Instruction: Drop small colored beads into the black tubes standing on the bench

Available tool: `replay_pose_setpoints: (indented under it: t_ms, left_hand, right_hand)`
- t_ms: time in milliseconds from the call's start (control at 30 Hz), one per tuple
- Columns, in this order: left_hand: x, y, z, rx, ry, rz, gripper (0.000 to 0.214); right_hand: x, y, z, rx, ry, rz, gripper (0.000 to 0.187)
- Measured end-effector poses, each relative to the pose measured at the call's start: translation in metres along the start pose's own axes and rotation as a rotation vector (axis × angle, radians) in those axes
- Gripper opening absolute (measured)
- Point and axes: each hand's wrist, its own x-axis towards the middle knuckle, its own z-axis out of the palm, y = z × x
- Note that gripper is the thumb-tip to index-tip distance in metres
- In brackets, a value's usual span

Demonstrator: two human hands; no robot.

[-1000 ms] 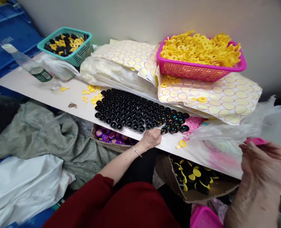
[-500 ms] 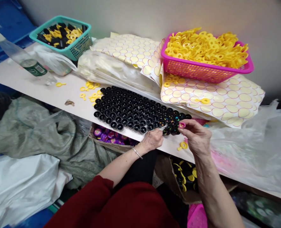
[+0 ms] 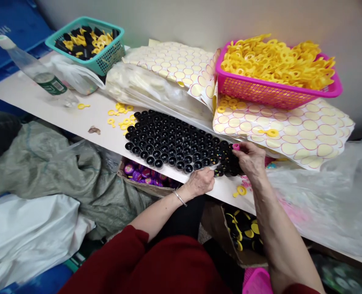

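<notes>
Many small round black cups [image 3: 165, 143] stand packed in rows on the white tabletop. My right hand [image 3: 251, 161] pinches a tiny pink cup [image 3: 236, 147] above the right end of the rows. The pink cup is tipped, so its inside is hidden. Small coloured bits show in several of the black cups below it. My left hand [image 3: 200, 181] rests at the front edge of the rows, its fingers curled closed by the nearest cups. Whatever its fingertips hold, if anything, cannot be made out.
A pink basket [image 3: 266, 92] of yellow ring pieces sits on sticker sheets [image 3: 315, 126] at the back. Farther left are a green basket [image 3: 107, 57] and a plastic bottle [image 3: 47, 79]. Below the table edge are boxes, one with purple pieces [image 3: 142, 174]. Plastic bags [image 3: 327, 196] lie right.
My right hand has moved the pink cup slightly away from me and tipped it; earlier its opening faced up, with coloured bits inside. My left hand stays by the front cups.
</notes>
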Motion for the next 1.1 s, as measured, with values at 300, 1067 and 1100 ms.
replay_pose_setpoints:
  t_ms: [300,1067,1100]
  left_hand:
    - [0.000,0.000,0.000,-0.014,0.013,-0.004,0.019]
    - [0.001,-0.003,-0.001,-0.069,0.169,0.066,0.016]
    - [0.001,-0.003,-0.001,-0.074,0.157,0.063,0.016]
  right_hand:
    - [0.005,0.003,0.006,-0.084,-0.115,-0.068,0.021]
    - [0.005,0.007,-0.021,-0.370,-0.077,-0.307,0.017]
    - [0.004,0.007,-0.019,-0.408,-0.079,-0.324,0.018]
